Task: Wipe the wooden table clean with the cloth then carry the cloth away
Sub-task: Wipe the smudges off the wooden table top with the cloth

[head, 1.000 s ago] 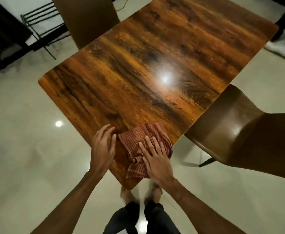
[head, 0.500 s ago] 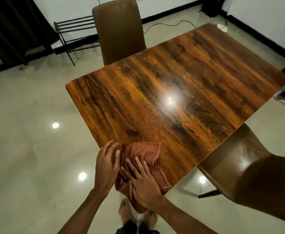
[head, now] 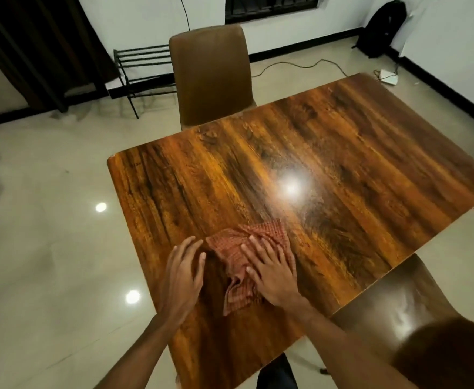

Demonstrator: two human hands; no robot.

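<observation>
The glossy wooden table point(head: 342, 178) fills the middle of the head view, with a bright lamp reflection on it. A crumpled red checked cloth point(head: 227, 245) lies on the near left part of the top. My right hand point(head: 272, 270) presses flat on the cloth's right side, fingers spread, and covers part of it. My left hand point(head: 183, 273) lies flat on the bare wood just left of the cloth, its fingertips beside the cloth's edge, holding nothing.
A brown chair point(head: 210, 77) stands at the table's far side and another brown chair point(head: 415, 318) at the near right. A black metal rack point(head: 140, 68), a floor cable with a white adapter point(head: 387, 77) and a black bag point(head: 381, 29) are along the walls.
Both hands and the cloth have moved from the table's near corner further onto the top. The view has tilted up, showing more of the room.
</observation>
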